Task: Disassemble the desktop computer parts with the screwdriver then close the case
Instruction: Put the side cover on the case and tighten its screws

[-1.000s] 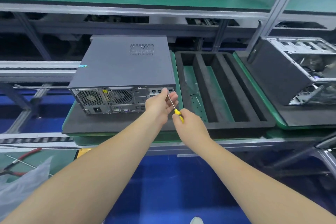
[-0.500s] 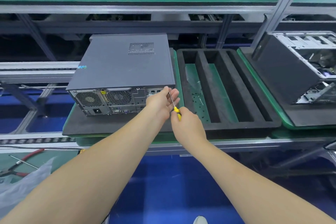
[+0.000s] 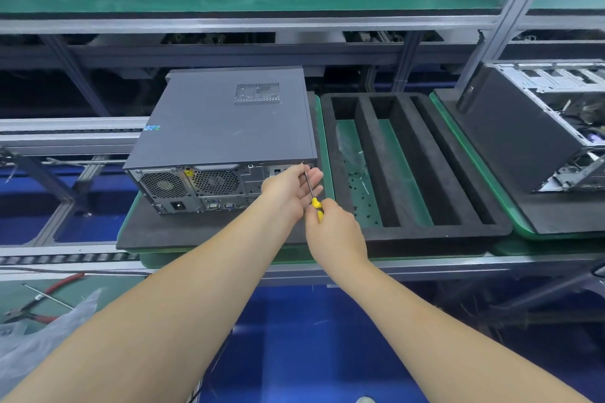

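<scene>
1. Head view, the step in hand: the desktop computer (image 3: 222, 127) lies on its side on a dark foam pad, rear panel toward the person, side cover on. The right hand (image 3: 337, 232) grips the yellow handle of the screwdriver (image 3: 311, 188), whose tip meets the upper right corner of the rear panel, where a case screw appears to sit. This looks like the opening step, freeing the cover.
2. The left hand (image 3: 289, 188) is open, its fingers relaxed beside the shaft and near the tip, seemingly steadying it; whether it touches the shaft I cannot tell.
3. Next move, as a judgement: keep the tip seated square in the screw head, turn it out, catch the screw, then go to any other cover screw.
4. Containers: the black foam tray (image 3: 458, 232), just right of the computer, has long slots. Its nearest slot holds small dark screws and a clear plastic bag; the others look bare.
5. Farther right a second, opened case (image 3: 523, 141) rests tilted on its own pad, metal frame exposed.
</scene>
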Available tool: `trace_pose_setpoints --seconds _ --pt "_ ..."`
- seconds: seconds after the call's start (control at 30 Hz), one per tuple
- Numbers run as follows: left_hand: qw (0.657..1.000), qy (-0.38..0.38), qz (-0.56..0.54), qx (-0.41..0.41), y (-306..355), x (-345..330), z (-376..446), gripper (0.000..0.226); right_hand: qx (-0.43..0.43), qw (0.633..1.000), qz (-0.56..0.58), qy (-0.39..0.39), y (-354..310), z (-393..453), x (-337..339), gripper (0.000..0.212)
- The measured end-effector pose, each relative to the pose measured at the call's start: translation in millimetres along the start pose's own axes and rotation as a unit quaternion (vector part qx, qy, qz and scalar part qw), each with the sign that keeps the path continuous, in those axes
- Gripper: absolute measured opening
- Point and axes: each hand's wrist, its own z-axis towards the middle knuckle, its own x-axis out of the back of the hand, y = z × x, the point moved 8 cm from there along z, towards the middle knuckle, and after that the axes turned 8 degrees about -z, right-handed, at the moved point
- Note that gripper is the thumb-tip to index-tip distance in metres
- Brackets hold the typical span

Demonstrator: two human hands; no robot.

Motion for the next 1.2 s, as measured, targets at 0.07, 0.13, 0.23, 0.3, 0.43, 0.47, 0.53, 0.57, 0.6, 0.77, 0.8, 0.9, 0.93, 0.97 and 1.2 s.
trace_pose_setpoints --seconds 0.07,0.13,0.23,0.3,0.43,0.47,0.53,0.57,0.6,0.77,0.8,0.9,0.93,0.97,1.2 --pt "1.0 0.002 0.001 -0.001 0 1 1 0.014 -0.002 1.0 0.003 0.002 0 0 0 0.032" --pt "1.0 0.003 0.002 -0.001 0 1 2 0.015 -0.003 1.0 0.006 0.003 -1 -1 0 0.032" --pt "1.0 0.008 0.003 -0.012 3 2 3 0.014 -0.003 1.0 0.01 0.005 -3 -1 1 0.032" --pt "1.0 0.012 0.007 -0.021 6 3 3 0.013 -0.002 1.0 0.011 0.007 -4 -1 2 0.032" --pt "0.999 0.013 0.023 -0.025 9 4 4 0.014 -0.005 1.0 0.01 0.009 -7 -2 3 0.032" --pt "0.999 0.012 0.027 -0.025 9 4 4 0.014 -0.004 1.0 0.009 0.008 -7 -2 3 0.032" --pt "0.999 0.014 0.036 -0.028 10 4 4 0.014 -0.005 1.0 0.007 0.008 -8 -3 4 0.032" --pt "0.999 0.015 0.04 -0.029 11 4 4 0.014 -0.007 1.0 0.008 0.007 -9 -3 4 0.032" --pt "0.998 0.013 0.045 -0.029 12 3 5 0.014 -0.009 1.0 0.011 0.007 -9 -3 5 0.032" --pt "0.997 -0.014 0.074 -0.012 17 -4 4 0.015 -0.024 0.999 0.028 0.001 -14 -4 6 0.031" --pt "0.997 -0.017 0.075 -0.007 16 -3 5 0.015 -0.029 0.999 0.037 -0.002 -15 -4 6 0.031" --pt "0.998 -0.033 0.06 0.009 13 -2 4 0.018 -0.043 0.997 0.056 -0.012 -18 -4 6 0.032" --pt "0.998 -0.038 0.054 0.015 10 -1 4 0.018 -0.046 0.997 0.061 -0.014 -18 -4 7 0.032" --pt "0.998 -0.042 0.048 0.021 8 -1 3 0.017 -0.047 0.997 0.065 -0.017 -17 -4 7 0.032" --pt "0.996 -0.063 0.034 0.052 1 0 -5 0.016 -0.053 0.994 0.097 -0.026 -18 0 9 0.032"
